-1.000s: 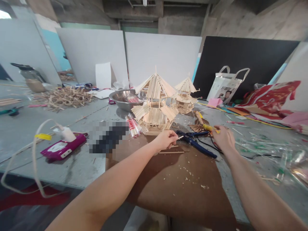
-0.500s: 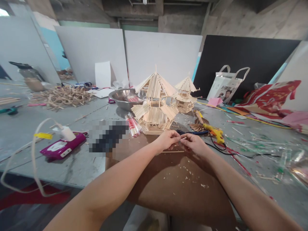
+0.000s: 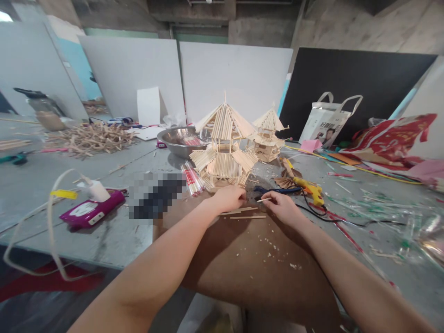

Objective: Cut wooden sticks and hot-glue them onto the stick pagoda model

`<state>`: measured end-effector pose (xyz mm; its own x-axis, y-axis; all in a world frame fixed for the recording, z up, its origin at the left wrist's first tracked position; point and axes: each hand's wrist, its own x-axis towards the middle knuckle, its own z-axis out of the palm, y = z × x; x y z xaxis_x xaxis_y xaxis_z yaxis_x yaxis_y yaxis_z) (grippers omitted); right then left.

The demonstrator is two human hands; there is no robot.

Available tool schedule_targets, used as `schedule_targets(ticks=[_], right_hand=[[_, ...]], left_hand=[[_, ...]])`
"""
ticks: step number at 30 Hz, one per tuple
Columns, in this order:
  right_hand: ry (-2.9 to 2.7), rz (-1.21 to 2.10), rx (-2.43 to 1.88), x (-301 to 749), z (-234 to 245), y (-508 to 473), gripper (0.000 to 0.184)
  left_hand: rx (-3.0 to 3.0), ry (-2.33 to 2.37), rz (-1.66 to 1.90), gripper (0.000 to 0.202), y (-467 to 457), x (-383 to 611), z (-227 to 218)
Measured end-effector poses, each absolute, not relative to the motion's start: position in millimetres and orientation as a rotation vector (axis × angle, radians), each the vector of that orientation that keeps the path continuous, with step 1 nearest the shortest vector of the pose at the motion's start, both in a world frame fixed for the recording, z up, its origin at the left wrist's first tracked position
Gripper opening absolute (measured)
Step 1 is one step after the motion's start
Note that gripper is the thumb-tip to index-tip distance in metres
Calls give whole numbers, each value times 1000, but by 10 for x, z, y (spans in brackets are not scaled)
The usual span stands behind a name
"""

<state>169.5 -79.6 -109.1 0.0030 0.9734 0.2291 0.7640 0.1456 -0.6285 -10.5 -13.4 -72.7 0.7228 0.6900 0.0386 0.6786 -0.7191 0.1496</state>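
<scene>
Between the thumb and fingers of my right hand is a short wooden stick, its tip pointing left. My left hand is apart from it, close in front of a two-tiered pavilion model made of thin sticks. Its fingers are curled downward, and whatever they hold, if anything, is hidden. Loose wooden sticks lie just below the hands on the brown board.
A second stick pavilion stands behind. To the right is a yellow glue gun with a dark cord. A metal bowl, packaged sticks, a stick pile and a purple power strip are on the left.
My hands were together at the fingertips and have parted. The left moved left toward the pavilion's base; the right keeps the stick. More loose sticks on the board are now uncovered.
</scene>
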Motion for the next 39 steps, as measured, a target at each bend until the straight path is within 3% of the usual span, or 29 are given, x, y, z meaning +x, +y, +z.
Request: schedule_targets(ticks=[6,12,21,31,39], right_hand=[[-1990,122,-1758,1665,-1105,-807,32],[-2019,37,-1926,1641,-1093,-844,30],[-2048,-73,-1847,1615,-1088,-870,29],[-1873,139,-1678,1581,-1068,-877,38],[-1805,312,-1468,1605,-1071,-870,20]], left_hand=[[2811,1068,-86,23,-156,-115,-728],[2746,1071,-158,22,-150,-95,-770],[2527,978,418,17,-135,-56,-791],[1977,720,364,24,-250,26,-816],[1936,741,359,29,-271,31,-817]])
